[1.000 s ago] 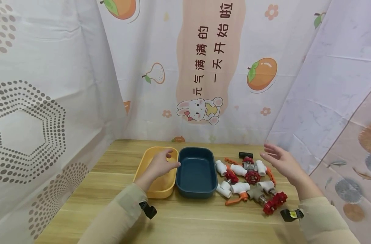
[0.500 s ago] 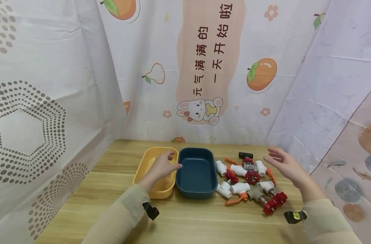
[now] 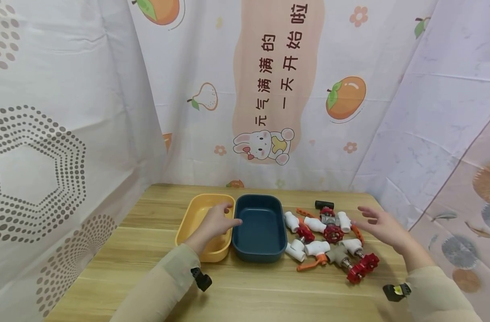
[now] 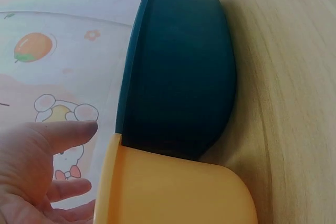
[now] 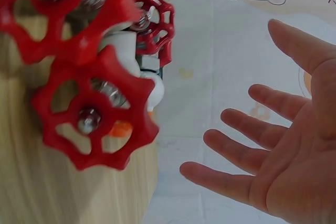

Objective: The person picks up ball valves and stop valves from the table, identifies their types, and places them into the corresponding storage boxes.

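Note:
My left hand [image 3: 216, 220] hovers over the yellow tray [image 3: 188, 223], its thumb tip reaching the near rim of the dark blue tray [image 3: 259, 230]. Nothing is in its fingers; the left wrist view shows them apart above the yellow wall. Off to the right, my right hand [image 3: 383, 226] is held in the air with fingers spread, just right of a pile of valves. In that pile lie valves with red handwheels [image 5: 94, 111], a white valve with an orange lever [image 3: 318, 248], and white pipe fittings [image 3: 295, 250]. Both trays hold nothing visible.
A short black cylinder [image 3: 324, 204] lies behind the pile. The two trays stand side by side on the wooden table [image 3: 265, 290]. Printed curtains [image 3: 212, 134] hang at the back and both sides. A small black device [image 3: 202, 279] sits on each wrist.
My right hand has moved slightly right and down, away from the valves. The left hand has shifted a little right and down. The trays and valves stay where they were.

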`<action>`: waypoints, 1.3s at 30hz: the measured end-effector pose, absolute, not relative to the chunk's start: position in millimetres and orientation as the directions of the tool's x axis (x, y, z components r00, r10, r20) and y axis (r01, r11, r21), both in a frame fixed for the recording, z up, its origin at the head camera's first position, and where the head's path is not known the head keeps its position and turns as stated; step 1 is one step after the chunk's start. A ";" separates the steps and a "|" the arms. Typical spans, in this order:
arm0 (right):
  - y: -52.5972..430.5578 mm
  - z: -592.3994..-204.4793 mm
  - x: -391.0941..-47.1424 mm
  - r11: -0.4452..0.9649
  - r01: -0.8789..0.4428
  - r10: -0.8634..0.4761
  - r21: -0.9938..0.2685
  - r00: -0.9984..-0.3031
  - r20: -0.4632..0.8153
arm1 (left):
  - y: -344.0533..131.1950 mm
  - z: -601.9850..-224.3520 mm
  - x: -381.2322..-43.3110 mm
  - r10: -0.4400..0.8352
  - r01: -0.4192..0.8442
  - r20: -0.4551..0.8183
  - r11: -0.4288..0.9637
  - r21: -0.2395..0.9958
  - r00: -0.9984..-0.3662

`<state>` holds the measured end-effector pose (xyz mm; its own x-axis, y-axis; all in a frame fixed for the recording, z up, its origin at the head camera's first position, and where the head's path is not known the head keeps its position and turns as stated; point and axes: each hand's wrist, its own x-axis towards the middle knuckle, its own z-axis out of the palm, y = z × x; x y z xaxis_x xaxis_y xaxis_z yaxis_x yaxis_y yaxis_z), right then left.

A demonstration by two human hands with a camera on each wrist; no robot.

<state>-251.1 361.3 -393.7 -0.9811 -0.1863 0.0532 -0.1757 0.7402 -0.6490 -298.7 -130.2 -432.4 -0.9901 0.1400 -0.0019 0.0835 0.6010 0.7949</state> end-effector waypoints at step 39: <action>370.6 -430.9 -251.2 0.798 -0.126 -0.241 -0.589 -0.963 -0.120 | -122.6 -442.6 -297.7 0.174 0.097 -0.023 0.647 0.756 -0.985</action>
